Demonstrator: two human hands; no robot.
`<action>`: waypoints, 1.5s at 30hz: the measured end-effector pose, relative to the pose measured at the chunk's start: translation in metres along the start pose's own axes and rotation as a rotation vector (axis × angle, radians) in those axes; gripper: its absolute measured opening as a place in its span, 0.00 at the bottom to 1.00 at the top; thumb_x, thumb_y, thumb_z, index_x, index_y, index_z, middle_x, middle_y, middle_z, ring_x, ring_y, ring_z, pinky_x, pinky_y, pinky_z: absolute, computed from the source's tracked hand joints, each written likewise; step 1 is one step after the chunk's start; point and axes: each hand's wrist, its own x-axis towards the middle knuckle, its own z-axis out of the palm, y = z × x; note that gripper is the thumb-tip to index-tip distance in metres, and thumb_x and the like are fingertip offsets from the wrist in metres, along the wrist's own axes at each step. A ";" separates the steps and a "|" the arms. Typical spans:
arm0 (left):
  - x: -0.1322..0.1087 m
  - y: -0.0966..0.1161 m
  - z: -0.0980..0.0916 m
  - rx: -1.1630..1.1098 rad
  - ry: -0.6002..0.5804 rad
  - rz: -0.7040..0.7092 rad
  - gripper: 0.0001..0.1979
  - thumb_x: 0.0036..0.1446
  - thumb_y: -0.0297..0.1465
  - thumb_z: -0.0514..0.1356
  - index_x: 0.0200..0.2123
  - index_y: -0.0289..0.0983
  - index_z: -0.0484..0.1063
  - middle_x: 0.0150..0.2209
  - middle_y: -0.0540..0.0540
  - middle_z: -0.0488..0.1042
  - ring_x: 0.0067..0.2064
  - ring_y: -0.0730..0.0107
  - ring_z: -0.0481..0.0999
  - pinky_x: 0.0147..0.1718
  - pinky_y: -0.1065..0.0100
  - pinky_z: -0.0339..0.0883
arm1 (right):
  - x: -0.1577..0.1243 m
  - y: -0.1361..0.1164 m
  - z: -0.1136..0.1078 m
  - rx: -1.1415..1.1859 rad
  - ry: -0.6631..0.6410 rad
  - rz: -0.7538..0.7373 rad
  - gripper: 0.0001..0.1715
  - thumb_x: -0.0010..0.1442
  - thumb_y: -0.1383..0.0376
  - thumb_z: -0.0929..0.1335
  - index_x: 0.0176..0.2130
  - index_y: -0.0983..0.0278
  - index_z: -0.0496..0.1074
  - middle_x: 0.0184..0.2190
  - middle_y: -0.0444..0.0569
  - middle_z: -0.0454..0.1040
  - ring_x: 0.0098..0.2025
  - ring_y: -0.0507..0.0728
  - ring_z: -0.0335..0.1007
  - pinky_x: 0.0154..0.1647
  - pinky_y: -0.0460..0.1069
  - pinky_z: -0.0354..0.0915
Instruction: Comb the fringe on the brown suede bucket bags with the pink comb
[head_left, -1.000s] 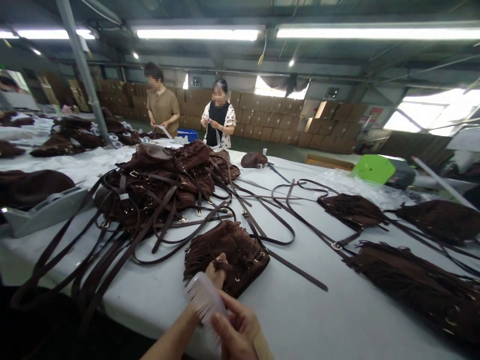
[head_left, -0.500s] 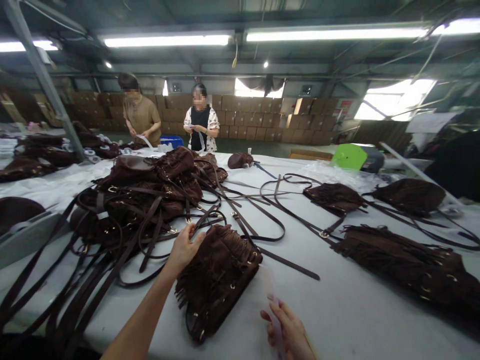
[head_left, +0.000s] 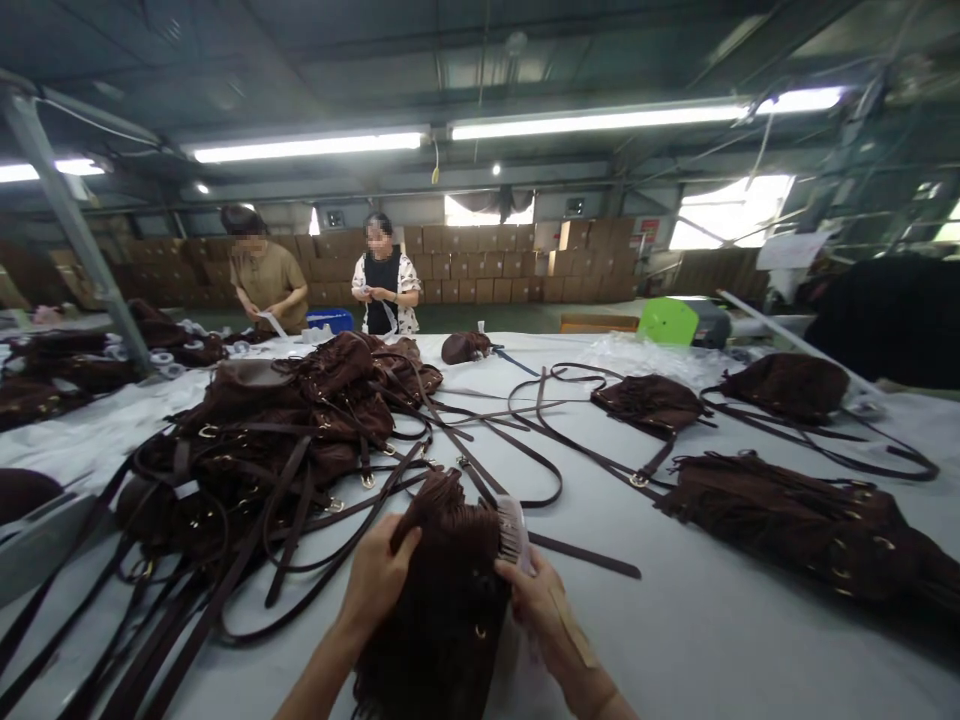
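A dark brown fringed bag (head_left: 439, 610) is in front of me at the bottom middle, its fringe hanging in strands. My left hand (head_left: 377, 568) is closed on the bag's upper left edge, thumb on the near side. In my right hand (head_left: 541, 598) is a pale lilac bristle brush (head_left: 513, 528), gripped by its handle. The brush's bristles face left and touch the fringe at the bag's right edge. A brass-coloured ring shows low on the bag's right side.
A heap of brown bags (head_left: 300, 400) with trailing straps lies at the left. Another fringed bag (head_left: 795, 520) is on the right of the white table (head_left: 600, 640). Two people (head_left: 382, 285) stand across the table, beyond a small round bag (head_left: 465, 347).
My right hand has brought the brush up and left against the fringe. My left hand has shifted down, and the bag is turned more upright. The view has tilted upward.
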 end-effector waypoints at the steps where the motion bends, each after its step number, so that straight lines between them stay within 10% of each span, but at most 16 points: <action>1: -0.018 0.003 -0.007 -0.075 0.072 0.034 0.13 0.61 0.39 0.54 0.38 0.39 0.74 0.36 0.45 0.75 0.40 0.60 0.75 0.43 0.63 0.68 | -0.009 -0.005 -0.003 -0.021 -0.018 -0.040 0.28 0.45 0.55 0.75 0.43 0.65 0.69 0.15 0.35 0.63 0.13 0.47 0.50 0.12 0.42 0.47; 6: -0.081 -0.011 -0.022 -0.294 0.186 -0.155 0.16 0.56 0.45 0.58 0.40 0.42 0.75 0.39 0.45 0.77 0.45 0.53 0.75 0.44 0.57 0.72 | -0.051 -0.021 -0.015 -0.198 -0.041 -0.191 0.29 0.46 0.54 0.76 0.44 0.64 0.71 0.22 0.42 0.71 0.19 0.51 0.60 0.18 0.45 0.57; 19: -0.082 -0.012 0.026 -0.792 0.201 -0.358 0.27 0.50 0.41 0.64 0.52 0.37 0.69 0.42 0.41 0.77 0.44 0.57 0.78 0.47 0.58 0.73 | -0.021 0.004 -0.035 -0.264 0.107 -0.036 0.29 0.42 0.50 0.73 0.39 0.64 0.68 0.12 0.34 0.59 0.13 0.48 0.51 0.13 0.43 0.49; 25: -0.086 -0.020 0.022 -0.401 0.184 -0.160 0.47 0.55 0.33 0.60 0.68 0.49 0.31 0.55 0.40 0.61 0.28 0.76 0.72 0.36 0.63 0.73 | -0.026 -0.004 -0.053 -0.417 0.071 -0.025 0.32 0.46 0.46 0.70 0.43 0.64 0.66 0.16 0.39 0.68 0.12 0.49 0.54 0.11 0.44 0.50; 30: -0.072 -0.017 0.012 0.235 -0.009 0.175 0.47 0.50 0.19 0.56 0.67 0.55 0.41 0.66 0.39 0.39 0.48 0.61 0.70 0.49 0.54 0.67 | -0.038 -0.017 -0.056 -0.429 0.038 -0.076 0.35 0.52 0.40 0.65 0.46 0.64 0.64 0.20 0.41 0.69 0.14 0.50 0.59 0.12 0.44 0.54; 34: -0.061 -0.001 0.008 0.616 -0.273 0.429 0.48 0.47 0.15 0.55 0.65 0.61 0.47 0.69 0.44 0.40 0.56 0.51 0.64 0.52 0.49 0.62 | -0.045 -0.030 -0.041 -0.396 -0.094 -0.081 0.36 0.53 0.40 0.65 0.49 0.64 0.63 0.20 0.39 0.68 0.14 0.50 0.60 0.12 0.43 0.54; 41: -0.055 0.002 0.001 0.689 -0.498 0.597 0.19 0.59 0.27 0.54 0.53 0.45 0.69 0.51 0.40 0.66 0.46 0.55 0.68 0.45 0.54 0.64 | -0.055 -0.025 -0.016 -0.304 -0.201 -0.060 0.36 0.53 0.41 0.66 0.48 0.65 0.63 0.18 0.38 0.67 0.13 0.48 0.57 0.11 0.42 0.52; 45: -0.061 -0.014 0.007 0.444 -0.429 0.490 0.23 0.57 0.22 0.54 0.54 0.44 0.68 0.48 0.42 0.68 0.47 0.59 0.68 0.47 0.56 0.63 | -0.056 -0.012 -0.012 -0.269 -0.221 -0.043 0.34 0.54 0.42 0.65 0.49 0.65 0.63 0.18 0.38 0.68 0.12 0.48 0.57 0.11 0.41 0.52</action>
